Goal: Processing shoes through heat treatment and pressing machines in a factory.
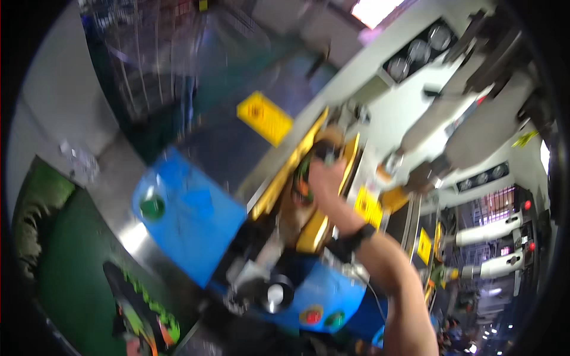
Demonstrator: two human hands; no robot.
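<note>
We see the dark shoe upper point(304, 178), banded in green and orange, lying lengthwise between the two yellow side bars point(286, 178) of the machine, beyond the blue control housing point(184, 207); we judge it light and pliable, its fabric yielding under the fingers rather than slippery, hardly fragile, though a firm form inside would make it stiffer and heavier; we would take hold around the collar or a firm end, not by the thin sides, which could crease. The right hand point(326, 178), above a black wristband point(351, 242), reaches between the bars and touches the upper from above, fingers apparently curved over its far part; blur hides how far they close, so we cannot tell whether they grip. Near the lower left we see a second shoe upper point(139, 293), black with bright green and orange; a skin-toned patch beside it may be the left hand, but we cannot tell its opening or hold.
</note>
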